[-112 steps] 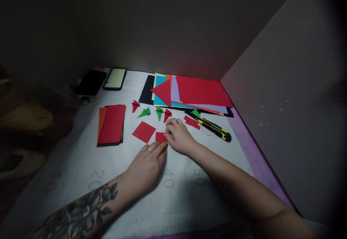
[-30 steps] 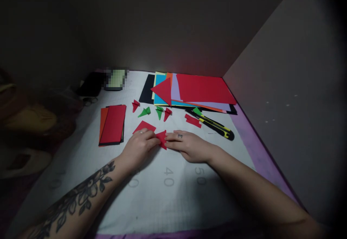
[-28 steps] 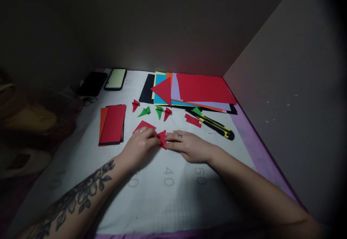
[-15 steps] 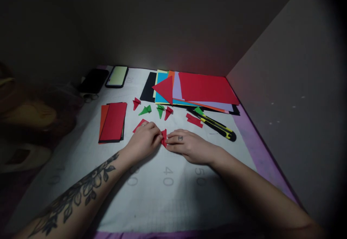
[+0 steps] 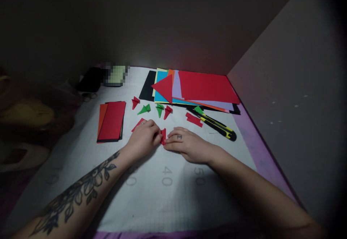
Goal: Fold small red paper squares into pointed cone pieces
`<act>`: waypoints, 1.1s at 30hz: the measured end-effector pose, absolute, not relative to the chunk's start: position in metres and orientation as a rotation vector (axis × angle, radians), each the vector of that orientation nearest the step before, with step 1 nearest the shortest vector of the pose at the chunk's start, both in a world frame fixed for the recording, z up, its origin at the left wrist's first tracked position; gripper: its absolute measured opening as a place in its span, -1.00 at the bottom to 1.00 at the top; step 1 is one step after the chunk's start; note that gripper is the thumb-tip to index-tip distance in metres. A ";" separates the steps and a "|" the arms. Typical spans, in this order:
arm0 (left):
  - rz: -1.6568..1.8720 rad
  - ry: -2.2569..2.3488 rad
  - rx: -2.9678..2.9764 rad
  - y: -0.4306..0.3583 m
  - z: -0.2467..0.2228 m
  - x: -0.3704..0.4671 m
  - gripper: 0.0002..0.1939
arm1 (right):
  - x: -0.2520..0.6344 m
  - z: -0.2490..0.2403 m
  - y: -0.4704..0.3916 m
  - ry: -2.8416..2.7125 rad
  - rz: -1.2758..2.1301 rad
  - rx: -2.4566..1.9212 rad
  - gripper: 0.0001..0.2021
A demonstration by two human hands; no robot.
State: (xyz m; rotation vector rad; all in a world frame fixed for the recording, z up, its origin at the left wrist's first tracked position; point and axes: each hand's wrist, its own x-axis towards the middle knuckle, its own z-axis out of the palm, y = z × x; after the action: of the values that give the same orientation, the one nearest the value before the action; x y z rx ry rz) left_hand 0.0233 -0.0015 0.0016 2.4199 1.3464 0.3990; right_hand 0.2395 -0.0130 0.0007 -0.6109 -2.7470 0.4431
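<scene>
A small folded piece of red paper (image 5: 163,136) lies on the white mat between my two hands. My left hand (image 5: 145,135) is closed on its left side, fingers curled, with a ring on one finger. From the right, my right hand (image 5: 187,143) presses its fingertips together on the paper's other edge. Part of the paper is hidden by the fingers. Another red paper piece (image 5: 138,124) sticks out from behind my left hand. Just beyond are small folded shapes, two green ones (image 5: 159,110) and two red ones (image 5: 168,112).
To the left is a stack of cut paper rectangles (image 5: 112,120). Coloured sheets (image 5: 208,87) with a red triangle (image 5: 166,88) on top lie at the back. A yellow-black utility knife (image 5: 219,127) rests beside red strips (image 5: 194,119). Scissor handles (image 5: 89,96) and a phone (image 5: 116,76) sit back left.
Both hands stay at the red paper, with only slight finger shifts; less of the paper's lower end shows now. The whole view has shifted slightly.
</scene>
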 end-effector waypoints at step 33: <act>0.378 1.190 2.372 0.002 0.004 0.019 -0.82 | 0.245 0.001 -0.014 -2.796 0.499 -0.657 -0.67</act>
State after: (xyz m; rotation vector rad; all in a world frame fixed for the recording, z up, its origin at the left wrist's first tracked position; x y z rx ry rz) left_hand 0.0187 0.0019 0.0038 2.3725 1.1898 0.3781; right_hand 0.2449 -0.0140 0.0014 -0.6571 -2.7959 0.4995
